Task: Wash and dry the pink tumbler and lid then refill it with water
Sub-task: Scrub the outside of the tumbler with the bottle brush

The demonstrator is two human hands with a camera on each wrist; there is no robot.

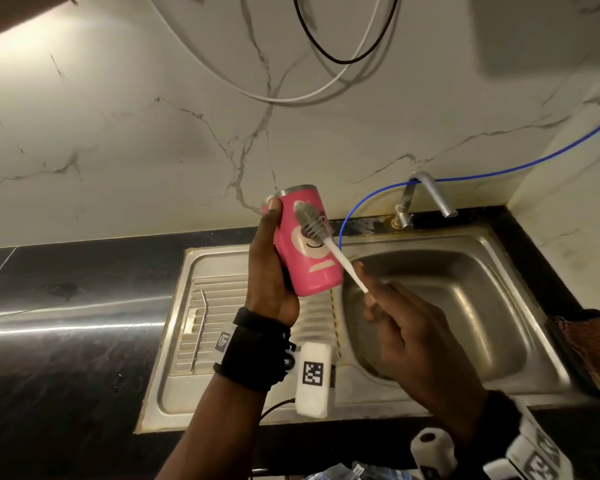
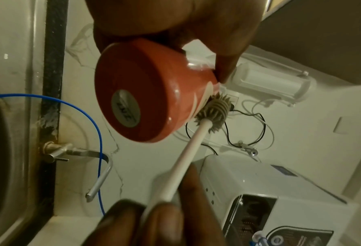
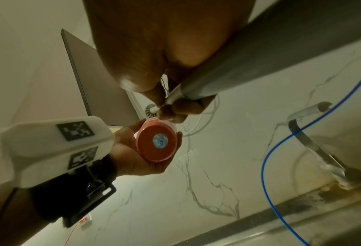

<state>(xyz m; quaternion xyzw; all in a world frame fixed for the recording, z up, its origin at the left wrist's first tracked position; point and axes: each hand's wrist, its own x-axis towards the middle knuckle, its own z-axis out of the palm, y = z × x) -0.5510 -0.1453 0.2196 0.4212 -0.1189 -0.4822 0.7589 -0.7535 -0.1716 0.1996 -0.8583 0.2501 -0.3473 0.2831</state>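
Taking the sink [image 1: 492, 244] as the landmark and starting at its far left, a bent metal straw [image 1: 199, 330] lies on the ribbed draining board, which sits in the dark worktop [image 1: 66, 292]. Next along, above the board's right part, the left hand [image 1: 269, 271] holds the pink tumbler [image 1: 307, 247] in the air, its fingers and thumb curled round the body; the steel rim points up and away towards the marble wall, the base down towards the person, and no lid is on it. A brush [image 1: 314, 224] with a grey bristled head lies against the tumbler's printed side, its white handle slanting down to the right over the basin's left edge. There the right hand [image 1: 406, 327] holds the handle's end, pinched between thumb and fingers [image 2: 167, 221]. Behind the basin a bent steel tap [image 1: 426, 194] stands on the sink's back rim, with a thin blue hose [image 1: 499, 171] looped past it along the wall. At the sink's right edge a dark cloth [image 1: 589, 344] rests on the worktop.
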